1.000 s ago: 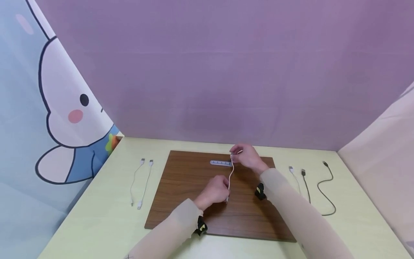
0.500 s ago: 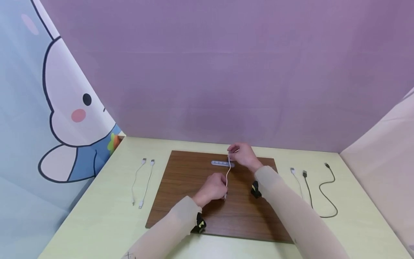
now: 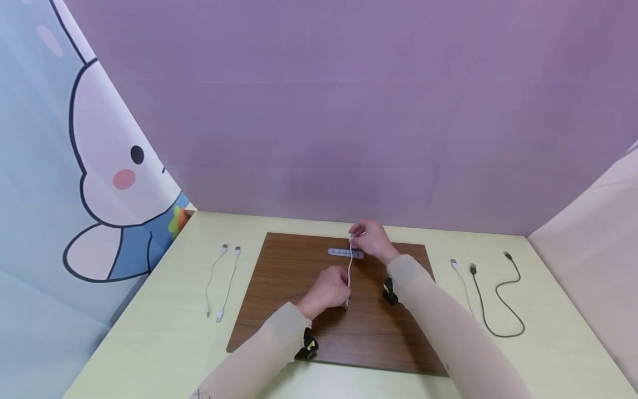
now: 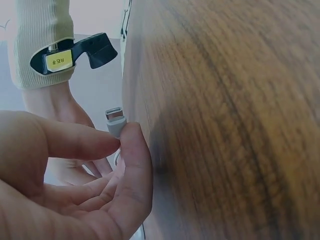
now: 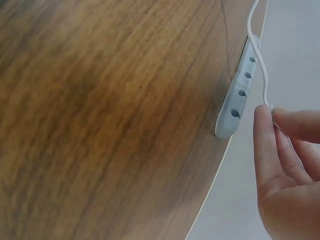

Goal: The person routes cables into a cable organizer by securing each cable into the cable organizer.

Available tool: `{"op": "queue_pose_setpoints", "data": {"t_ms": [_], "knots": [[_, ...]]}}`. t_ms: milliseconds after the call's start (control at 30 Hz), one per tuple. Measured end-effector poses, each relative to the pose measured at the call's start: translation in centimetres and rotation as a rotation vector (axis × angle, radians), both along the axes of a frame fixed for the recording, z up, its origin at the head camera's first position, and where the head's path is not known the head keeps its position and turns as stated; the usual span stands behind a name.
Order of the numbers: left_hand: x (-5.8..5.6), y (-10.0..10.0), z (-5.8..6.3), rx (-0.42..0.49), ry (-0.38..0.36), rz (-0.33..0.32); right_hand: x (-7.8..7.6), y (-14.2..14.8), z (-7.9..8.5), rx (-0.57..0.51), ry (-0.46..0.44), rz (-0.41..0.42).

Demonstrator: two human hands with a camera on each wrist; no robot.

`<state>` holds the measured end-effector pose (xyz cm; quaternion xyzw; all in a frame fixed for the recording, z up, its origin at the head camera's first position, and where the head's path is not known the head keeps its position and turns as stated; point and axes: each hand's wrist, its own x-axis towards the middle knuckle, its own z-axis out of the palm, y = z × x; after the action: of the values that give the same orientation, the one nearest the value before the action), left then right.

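Note:
A thin white charging cable is stretched between the two hands over a brown wood-grain board. The left hand pinches its near end between thumb and forefinger; a USB-C plug pokes out past the fingertips in the left wrist view. At the far end, the right hand pinches the other end of the cable, whose plug is mostly hidden by the fingers. A pale blue-grey cable clip with several slots sits near the board's far edge. The cable crosses over the clip's right part in the head view.
Two white cables lie on the pale yellow table left of the board. To its right are another white cable, partly behind the right sleeve, and a dark cable with a curved run. A purple cloth hangs behind.
Both hands have shifted slightly left with the cable, which has moved from the clip's right end to a little inward across it. Both still hold its ends.

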<state>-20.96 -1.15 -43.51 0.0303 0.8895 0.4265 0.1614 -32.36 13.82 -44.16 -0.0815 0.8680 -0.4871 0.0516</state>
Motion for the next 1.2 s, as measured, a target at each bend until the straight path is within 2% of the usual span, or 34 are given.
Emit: {"op": "queue_pose_setpoints", "data": {"t_ms": [133, 267, 500, 733, 1000, 1200], "knots": [[0.0, -0.2, 0.0, -0.028, 0.013, -0.021, 0.0, -0.2, 0.1, 0.044, 0.014, 0.007], [0.0, -0.4, 0.0, -0.070, 0.058, -0.053, -0.1, -0.3, 0.2, 0.090, 0.034, 0.022], [0.1, -0.7, 0.0, -0.143, 0.116, -0.071, -0.3, -0.7, 0.1, 0.120, 0.053, 0.042], [0.2, -0.4, 0.0, -0.193, 0.107, -0.072, -0.6, -1.0, -0.3, 0.140, 0.052, 0.035], [-0.1, -0.7, -0.5, -0.257, 0.145, -0.098, -0.8, -1.4, -0.5, 0.178, 0.055, 0.045], [0.1, -0.7, -0.3, -0.287, 0.115, -0.104, -0.9, -1.6, -0.4, 0.232, 0.082, 0.077]]}}
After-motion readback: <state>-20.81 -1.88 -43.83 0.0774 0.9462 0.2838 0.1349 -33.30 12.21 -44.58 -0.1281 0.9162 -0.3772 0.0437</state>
